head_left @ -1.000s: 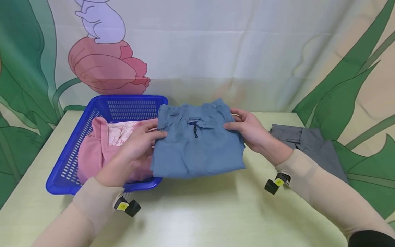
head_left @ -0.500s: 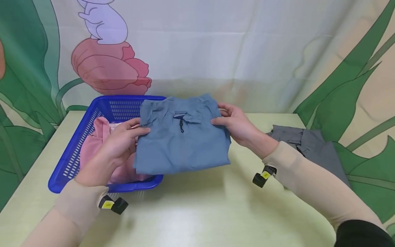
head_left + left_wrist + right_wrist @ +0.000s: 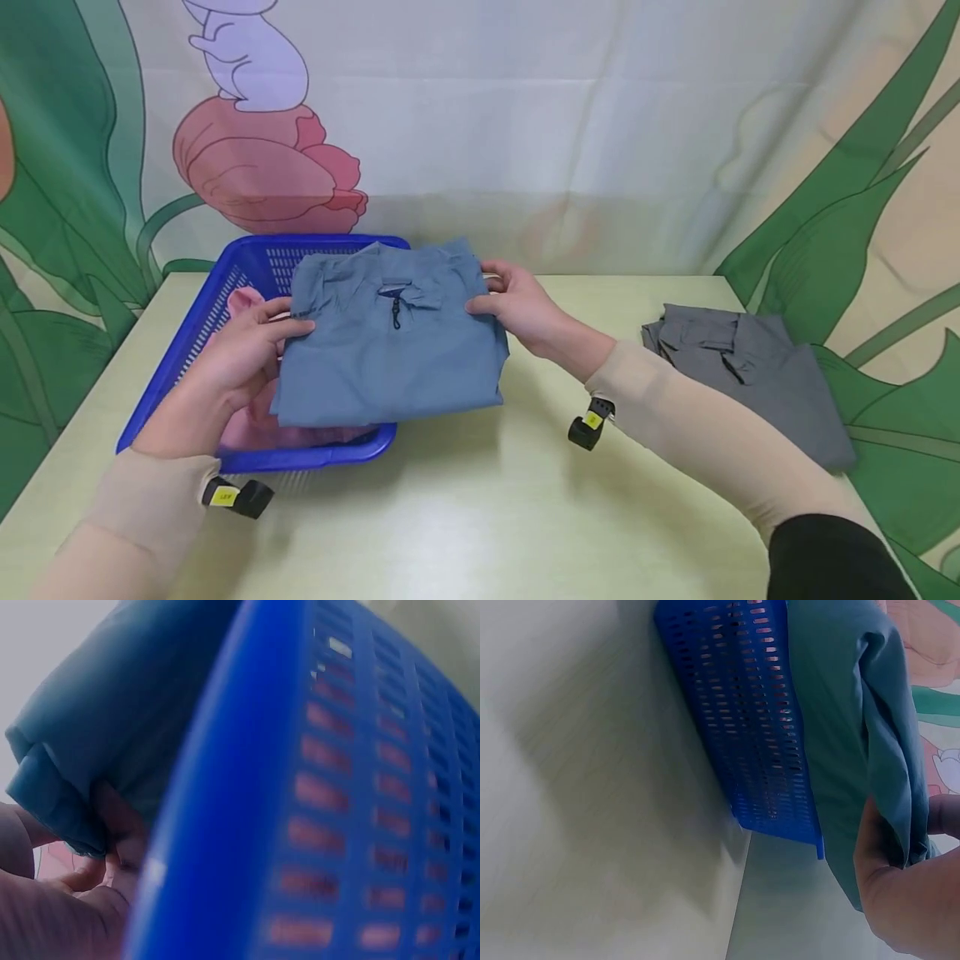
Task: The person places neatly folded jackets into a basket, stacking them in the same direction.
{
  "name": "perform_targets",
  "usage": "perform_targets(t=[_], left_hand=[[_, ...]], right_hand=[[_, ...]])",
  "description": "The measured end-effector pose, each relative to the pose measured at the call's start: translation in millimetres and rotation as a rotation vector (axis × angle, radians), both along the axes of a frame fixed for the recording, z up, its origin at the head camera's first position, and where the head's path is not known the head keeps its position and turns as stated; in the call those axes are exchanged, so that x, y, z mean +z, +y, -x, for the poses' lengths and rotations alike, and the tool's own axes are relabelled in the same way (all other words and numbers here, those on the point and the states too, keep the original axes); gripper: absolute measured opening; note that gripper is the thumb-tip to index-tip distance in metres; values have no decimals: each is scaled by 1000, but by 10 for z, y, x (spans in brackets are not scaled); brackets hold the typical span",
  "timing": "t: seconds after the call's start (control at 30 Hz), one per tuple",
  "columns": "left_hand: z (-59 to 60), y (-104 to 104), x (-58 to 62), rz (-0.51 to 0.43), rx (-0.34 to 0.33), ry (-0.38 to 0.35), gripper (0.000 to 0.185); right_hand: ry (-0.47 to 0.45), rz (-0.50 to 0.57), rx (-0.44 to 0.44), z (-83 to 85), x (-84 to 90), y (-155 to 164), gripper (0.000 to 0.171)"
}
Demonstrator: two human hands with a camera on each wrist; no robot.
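The folded blue garment is being held level over the blue basket, its right part overhanging the basket's near right corner above the pale green table. The left hand is pinching the garment's left edge, thumb on top and fingers curled beneath, while the right hand is gripping the right edge in the same way; the wrist views are showing the folded layers clamped between thumb and fingers. A pink garment is lying in the basket directly below. A folded grey garment is resting on the table well apart to the right. As a judgement, the fold could be opening if either pinch is slackening, since only the two side edges are being supported; the overhanging part could also be catching on the basket rim and dragging the layers askew. The collar and short zip are pointing away from the person, towards the printed backdrop, and the long axis is running left to right between the hands.
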State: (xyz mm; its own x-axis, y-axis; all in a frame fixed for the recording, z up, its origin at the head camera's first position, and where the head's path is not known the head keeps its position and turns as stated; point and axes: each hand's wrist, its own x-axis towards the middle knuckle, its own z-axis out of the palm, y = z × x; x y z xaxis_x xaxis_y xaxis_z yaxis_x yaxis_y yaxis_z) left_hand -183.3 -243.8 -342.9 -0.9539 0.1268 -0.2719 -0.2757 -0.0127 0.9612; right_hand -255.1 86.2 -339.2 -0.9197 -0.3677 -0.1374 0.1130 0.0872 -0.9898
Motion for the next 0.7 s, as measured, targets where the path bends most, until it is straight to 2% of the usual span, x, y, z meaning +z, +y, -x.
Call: perform_targets(t=[0.13, 0.3, 0.43, 0.6, 0.7], left_hand=[[1, -141, -26, 20, 1, -8, 76], [-10, -254, -56, -19, -6, -12, 81], [-19, -335, -103, -47, 13, -10, 74], [-8, -464, -146, -69, 26, 6, 53], [-12, -530, -149, -47, 14, 13, 58]], right_hand=[[4, 9, 18, 11, -12, -107, 63], [28, -9, 44, -2, -21, -187, 62], [49, -23, 46, 8, -58, -237, 61], [65, -22, 61, 25, -110, -312, 59], [73, -38, 69, 18, -119, -370, 60]])
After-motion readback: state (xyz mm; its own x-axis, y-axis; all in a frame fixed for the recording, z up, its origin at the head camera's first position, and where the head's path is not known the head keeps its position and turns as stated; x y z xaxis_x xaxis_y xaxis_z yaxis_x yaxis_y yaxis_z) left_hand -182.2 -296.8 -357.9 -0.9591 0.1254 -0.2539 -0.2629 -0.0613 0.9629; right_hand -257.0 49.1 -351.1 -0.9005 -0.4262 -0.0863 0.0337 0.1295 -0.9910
